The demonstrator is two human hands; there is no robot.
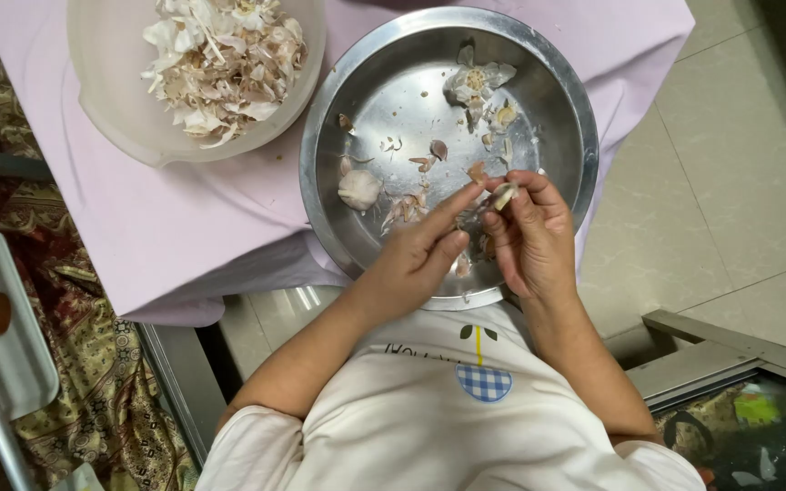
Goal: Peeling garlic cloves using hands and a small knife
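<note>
Down at nine o'clock a grey tray (11, 364) lies on patterned fabric (102, 400), and up at eleven a pale bowl (106, 100) holds a heap of garlic skins (225, 59). Both the bowl and a steel pan (393, 100) sit on a pink cloth (184, 218). Inside the pan, a whole clove (359, 189) rests toward nine o'clock of its floor, and a broken bulb (477, 84) lies at twelve, with loose scraps between. At the pan's six o'clock rim the two hands meet. The left hand (420, 259) has its index finger stretched out toward the right hand, the other fingers half curled, gripping nothing I can make out. The right hand (534, 241) pinches a small clove (503, 195) between thumb and fingertips, just over the pan's five o'clock side
</note>
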